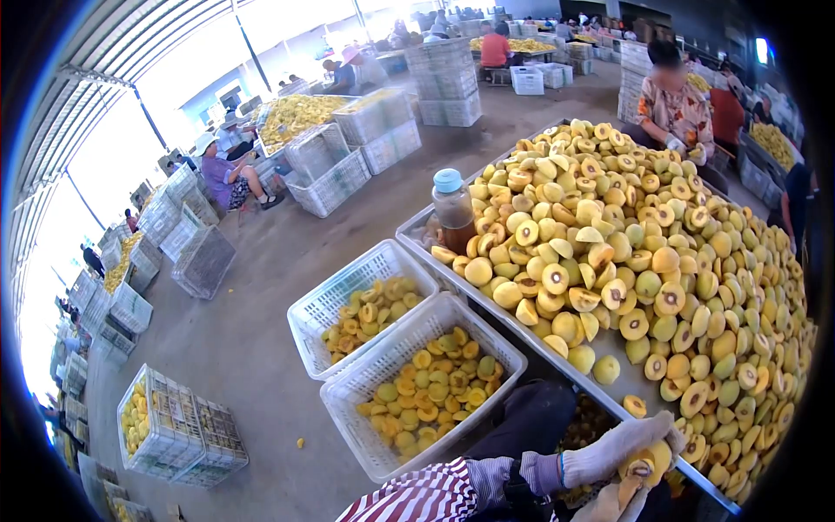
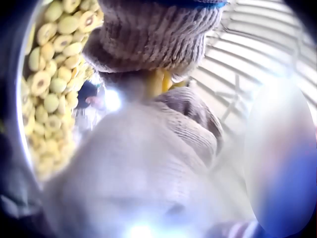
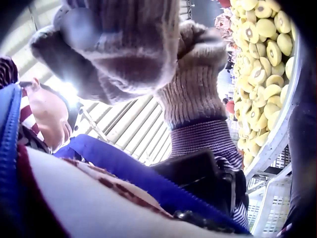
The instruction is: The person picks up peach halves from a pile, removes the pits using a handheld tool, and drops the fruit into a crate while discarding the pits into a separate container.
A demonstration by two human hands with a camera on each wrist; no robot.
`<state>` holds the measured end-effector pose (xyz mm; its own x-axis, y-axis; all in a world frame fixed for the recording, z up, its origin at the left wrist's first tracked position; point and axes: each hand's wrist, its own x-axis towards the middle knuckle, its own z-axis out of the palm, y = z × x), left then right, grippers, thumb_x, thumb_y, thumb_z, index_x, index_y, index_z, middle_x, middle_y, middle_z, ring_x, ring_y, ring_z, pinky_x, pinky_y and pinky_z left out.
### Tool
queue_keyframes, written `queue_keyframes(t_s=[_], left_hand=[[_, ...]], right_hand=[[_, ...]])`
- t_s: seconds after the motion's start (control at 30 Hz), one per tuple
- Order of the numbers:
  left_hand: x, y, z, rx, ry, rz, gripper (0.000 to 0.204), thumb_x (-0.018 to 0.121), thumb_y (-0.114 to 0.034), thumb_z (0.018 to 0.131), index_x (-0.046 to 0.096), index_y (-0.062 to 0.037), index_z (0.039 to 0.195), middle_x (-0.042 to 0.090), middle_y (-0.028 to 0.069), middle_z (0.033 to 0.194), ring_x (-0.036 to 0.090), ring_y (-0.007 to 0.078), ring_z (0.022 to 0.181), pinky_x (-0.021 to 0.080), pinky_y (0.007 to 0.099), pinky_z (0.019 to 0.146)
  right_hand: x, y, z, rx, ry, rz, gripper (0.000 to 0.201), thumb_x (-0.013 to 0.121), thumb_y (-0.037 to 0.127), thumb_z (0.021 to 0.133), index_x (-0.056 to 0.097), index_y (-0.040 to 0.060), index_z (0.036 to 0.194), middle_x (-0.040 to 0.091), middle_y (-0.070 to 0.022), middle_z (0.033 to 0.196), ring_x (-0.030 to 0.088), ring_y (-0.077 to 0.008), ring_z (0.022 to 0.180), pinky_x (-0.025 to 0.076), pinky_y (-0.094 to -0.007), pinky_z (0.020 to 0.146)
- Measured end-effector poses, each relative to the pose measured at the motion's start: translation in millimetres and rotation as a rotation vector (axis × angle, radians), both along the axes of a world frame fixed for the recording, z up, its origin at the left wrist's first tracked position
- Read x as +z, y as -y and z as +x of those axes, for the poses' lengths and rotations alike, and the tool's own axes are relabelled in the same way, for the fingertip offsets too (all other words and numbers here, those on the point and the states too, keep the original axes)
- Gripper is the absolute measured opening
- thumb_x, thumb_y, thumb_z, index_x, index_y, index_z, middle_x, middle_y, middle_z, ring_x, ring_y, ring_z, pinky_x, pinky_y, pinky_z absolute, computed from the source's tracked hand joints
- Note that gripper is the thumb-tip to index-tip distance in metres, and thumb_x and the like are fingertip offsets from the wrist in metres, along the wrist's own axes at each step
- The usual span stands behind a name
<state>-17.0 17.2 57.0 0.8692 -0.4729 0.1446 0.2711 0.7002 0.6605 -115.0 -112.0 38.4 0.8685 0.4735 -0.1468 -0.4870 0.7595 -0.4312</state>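
In the head view, my gloved left hand (image 1: pixel 613 448) curls round a yellow fruit half (image 1: pixel 647 464) beside the metal table's edge. Just below it, my gloved right hand (image 1: pixel 616 506) grips the same fruit from underneath. The left wrist view has my left hand (image 2: pixel 133 158) large and blurred, with yellow flesh (image 2: pixel 157 82) showing between it and my right hand (image 2: pixel 153 39). In the right wrist view, my right hand (image 3: pixel 126 47) is curled in front of my left hand (image 3: pixel 200 62); the fruit is hidden there.
Halved fruit (image 1: pixel 670 296) lies heaped on the metal table (image 1: pixel 557 358), beside a blue-lidded jar (image 1: pixel 453 213). Two white crates (image 1: pixel 300 304) (image 1: pixel 348 426) holding fruit stand left of the table. A person (image 1: pixel 678 109) sits across the heap. Stacked crates (image 1: pixel 183 426) are farther left.
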Motion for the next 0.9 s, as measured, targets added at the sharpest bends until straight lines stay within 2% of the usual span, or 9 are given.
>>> queue_keyframes(t_s=[0.03,0.1,0.23,0.27,0.37,0.47,0.57,0.73,0.9], left_hand=[[2,-7,-3,-0.272,-0.219,-0.205,0.047,0.044,-0.046,0.103,0.063,-0.0036,0.093,0.064,0.0054,0.091,0.062,0.0137,0.076,0.051,0.0261,0.071],[-19,-9,0,-0.193,-0.285,-0.100,0.045,0.045,-0.045,0.103,0.064,-0.0043,0.095,0.064,0.0053,0.092,0.061,0.0123,0.074,0.051,0.0250,0.069],[-55,-66,13,0.358,-0.092,0.347,0.037,0.054,-0.039,0.099,0.063,-0.0087,0.118,0.068,0.0041,0.099,0.065,0.0141,0.084,0.051,0.0263,0.075],[-60,-91,14,0.472,-0.046,0.491,0.034,0.056,-0.035,0.099,0.063,-0.0117,0.122,0.071,0.0049,0.106,0.066,0.0174,0.091,0.053,0.0293,0.082],[-70,-146,29,0.918,0.237,1.811,0.022,0.064,-0.033,0.089,0.069,-0.0155,0.103,0.067,0.0059,0.096,0.065,0.0308,0.086,0.054,0.0395,0.073],[-60,-132,30,1.117,0.673,2.013,0.032,0.073,-0.023,0.074,0.067,-0.0146,0.104,0.064,0.0044,0.101,0.060,0.0252,0.100,0.051,0.0406,0.084],[-104,-63,56,0.793,0.718,1.554,0.027,0.069,-0.023,0.081,0.063,-0.0128,0.105,0.061,0.0092,0.108,0.060,0.0305,0.106,0.049,0.0431,0.090],[-116,29,93,0.171,0.647,1.756,0.040,0.072,-0.038,0.075,0.064,-0.0109,0.104,0.060,0.0123,0.102,0.061,0.0313,0.101,0.053,0.0431,0.082],[-134,68,124,0.128,0.665,1.870,0.038,0.071,-0.038,0.073,0.068,-0.0065,0.095,0.061,0.0142,0.102,0.061,0.0322,0.100,0.056,0.0455,0.076]], right_hand=[[-4,1,0,0.030,0.076,0.049,0.021,0.046,0.025,0.103,0.051,0.0135,0.119,0.060,-0.0049,0.096,0.056,-0.0152,0.078,0.046,-0.0286,0.068],[-16,2,0,0.076,0.257,0.146,0.019,0.047,0.020,0.102,0.051,0.0117,0.119,0.062,-0.0056,0.102,0.060,-0.0165,0.088,0.049,-0.0293,0.077],[51,-15,12,-0.652,-1.138,0.527,0.014,0.046,0.025,0.104,0.047,0.0136,0.097,0.051,-0.0006,0.076,0.052,-0.0116,0.056,0.043,-0.0233,0.049],[44,-8,9,-0.503,-0.950,0.420,0.018,0.046,0.027,0.104,0.044,0.0138,0.093,0.047,-0.0002,0.073,0.045,-0.0108,0.049,0.038,-0.0231,0.044],[13,14,-1,-0.144,-0.384,0.052,0.028,0.043,0.033,0.105,0.039,0.0138,0.086,0.041,0.0005,0.067,0.031,-0.0099,0.035,0.028,-0.0237,0.032],[10,12,10,0.034,-0.037,-0.233,0.035,0.035,0.041,0.106,0.042,0.0118,0.088,0.046,-0.0007,0.068,0.032,-0.0107,0.033,0.029,-0.0260,0.030],[12,13,23,0.259,-0.016,-0.334,0.046,0.036,0.048,0.104,0.049,0.0066,0.091,0.044,-0.0016,0.050,0.034,-0.0119,0.032,0.029,-0.0268,0.031],[21,14,26,0.199,-0.026,-0.477,0.048,0.034,0.049,0.105,0.051,0.0057,0.092,0.040,-0.0009,0.045,0.034,-0.0119,0.032,0.030,-0.0271,0.031],[20,17,29,0.169,0.015,-0.531,0.047,0.029,0.047,0.106,0.049,0.0080,0.088,0.042,-0.0022,0.048,0.033,-0.0115,0.031,0.030,-0.0267,0.031]])
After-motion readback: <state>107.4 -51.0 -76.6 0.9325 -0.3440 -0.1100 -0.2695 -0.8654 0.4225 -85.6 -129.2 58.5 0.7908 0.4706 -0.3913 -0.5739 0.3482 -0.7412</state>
